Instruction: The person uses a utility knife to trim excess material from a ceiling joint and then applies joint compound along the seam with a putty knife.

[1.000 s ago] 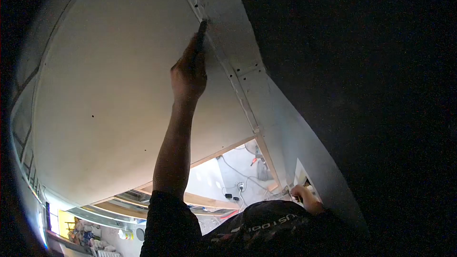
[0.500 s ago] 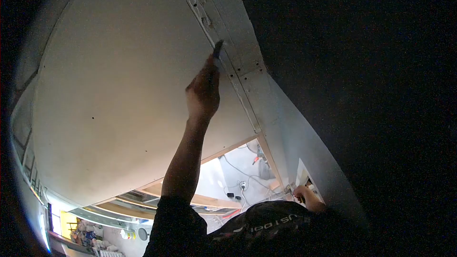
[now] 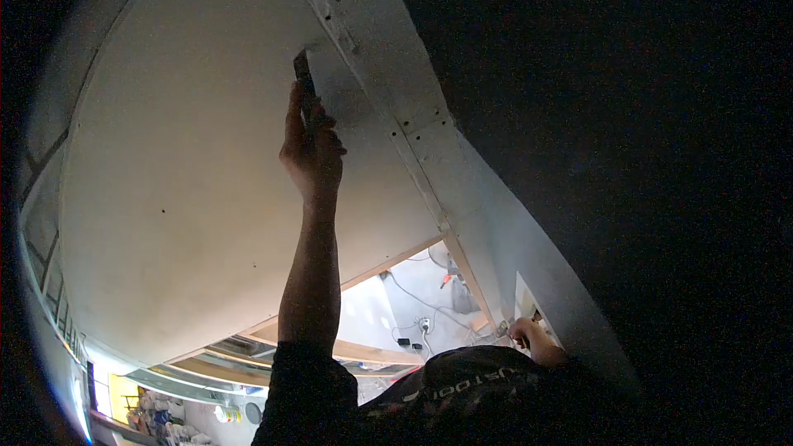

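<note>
My left hand (image 3: 312,153), raised overhead, is closed around a dark putty knife (image 3: 303,74). The knife's far end is at the pale board (image 3: 206,157), left of a long seam (image 3: 363,78) with whitish filler along it. Dark screw holes dot the strip beside that seam. Low on the right, my right hand (image 3: 530,337) has its fingers curled near a small opening in the wall. Whatever it grips is too dark and small to make out.
A wood-edged opening (image 3: 413,289) shows cables and a socket on a white surface beyond. Timber battens (image 3: 363,353) run along the board's lower edge. At lower left are a yellow-and-white bucket (image 3: 227,415) and piled bags (image 3: 165,413). Deep shadow fills the right side.
My left hand and the putty knife have moved left, off the seam and onto the board, and the knife has tilted the other way. My right hand has stayed in about the same place.
</note>
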`<state>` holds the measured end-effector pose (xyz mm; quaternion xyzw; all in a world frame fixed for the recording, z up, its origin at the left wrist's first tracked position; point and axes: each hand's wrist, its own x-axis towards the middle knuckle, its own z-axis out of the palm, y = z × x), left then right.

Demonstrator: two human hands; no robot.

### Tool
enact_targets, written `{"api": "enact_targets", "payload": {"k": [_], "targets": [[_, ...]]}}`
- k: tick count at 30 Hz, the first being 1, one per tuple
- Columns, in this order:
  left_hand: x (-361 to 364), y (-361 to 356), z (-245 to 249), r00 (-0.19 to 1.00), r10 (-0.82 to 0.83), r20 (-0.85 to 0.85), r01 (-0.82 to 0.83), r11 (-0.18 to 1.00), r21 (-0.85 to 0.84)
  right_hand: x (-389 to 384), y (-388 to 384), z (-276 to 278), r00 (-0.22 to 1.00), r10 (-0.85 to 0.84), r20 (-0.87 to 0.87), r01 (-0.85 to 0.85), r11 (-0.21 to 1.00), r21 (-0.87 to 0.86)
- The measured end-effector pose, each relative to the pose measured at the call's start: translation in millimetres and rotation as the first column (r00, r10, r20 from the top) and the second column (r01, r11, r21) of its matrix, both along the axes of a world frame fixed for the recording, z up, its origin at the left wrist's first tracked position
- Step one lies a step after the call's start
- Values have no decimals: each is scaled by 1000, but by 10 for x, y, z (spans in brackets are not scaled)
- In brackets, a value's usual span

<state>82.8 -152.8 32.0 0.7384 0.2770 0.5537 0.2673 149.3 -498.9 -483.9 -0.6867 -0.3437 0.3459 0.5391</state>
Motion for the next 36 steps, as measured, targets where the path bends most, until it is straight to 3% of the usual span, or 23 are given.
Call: {"api": "enact_targets", "payload": {"k": [2, 3, 5, 7, 8, 10, 11, 13, 16, 17, 18, 19, 20, 21, 23, 25, 28, 30, 32, 33, 35, 36], "targets": [[-17, 68, -76, 985, -162, 63, 153, 979, 132, -7, 25, -7, 995, -36, -89, 35, 999, -20], [-31, 135, -99, 986, -156, 66, 146, 981, 131, -18, 19, -9, 987, -57, -150, 59, 998, 9], [-55, 173, -9, 945, -211, -251, 259, 950, 174, 1, 27, -85, 977, -61, -206, 69, 997, 35], [-65, 195, 36, 946, -192, -260, 252, 942, 220, 11, 26, -44, 986, 10, 164, -12, 1000, 7], [-57, 205, 55, 946, -180, -271, 253, 930, 267, -7, -17, 42, 986, 12, 166, -13, 1000, 5], [-30, 263, 70, 946, -165, -278, 251, 916, 313, -115, -72, 746, 908, -83, 410, 0, 980, 198], [-21, 307, 69, 951, -136, -277, 232, 907, 352, -108, -76, 737, 907, -81, 413, -3, 980, 198], [-7, 337, 83, 956, -106, -273, 211, 896, 391, -110, -71, 750, 958, -69, 280, 17, 983, 184], [6, 369, 105, 967, -100, -236, 190, 897, 399, -166, -89, 838, 912, -177, 369, 76, 959, 272], [10, 421, 109, 967, -78, -244, 192, 852, 487, -104, -49, 570, 912, -175, 370, 74, 960, 271], [13, 456, 108, 966, -57, -251, 195, 798, 570, 6, 14, -5, 989, -62, 131, 44, 990, 135], [7, 436, 118, 966, -58, -252, 196, 799, 569, 56, 42, -316, 991, 22, -131, -21, 1000, 9], [0, 391, 128, 964, -84, -254, 209, 830, 517, -8, 12, -6, 991, 20, -135, -19, 1000, 4], [0, 364, 121, 961, -109, -255, 221, 858, 463, -78, -51, 317, 998, 10, 65, -13, 999, 44], [0, 400, 105, 961, -92, -262, 211, 855, 473, -104, -71, 467, 965, -7, 261, -15, 997, 82], [2, 416, 93, 961, -73, -268, 200, 851, 485, -47, -45, 223, 966, 35, 256, -44, 999, 27], [-23, 354, 122, 957, -89, -277, 202, 888, 414, -153, -121, 955, 980, -41, 197, 32, 998, 48], [-41, 360, 112, 955, -59, -289, 161, 925, 343, -116, -80, 567, 982, -18, 186, 13, 1000, 27], [-35, 372, 114, 959, -60, -277, 161, 919, 361, -16, -19, -185, 984, 2, 179, -3, 1000, 5], [-33, 384, 112, 962, -60, -268, 162, 912, 377, 67, 19, -714, 999, 18, 48, -14, 996, -83], [8, 421, 104, 969, -42, -243, 155, 871, 466, 81, 55, -566, 996, 25, -82, -39, 985, -168], [19, 430, 87, 972, -35, -231, 151, 848, 509, 51, 6, -378, 992, 21, -124, -29, 997, -66]]}}
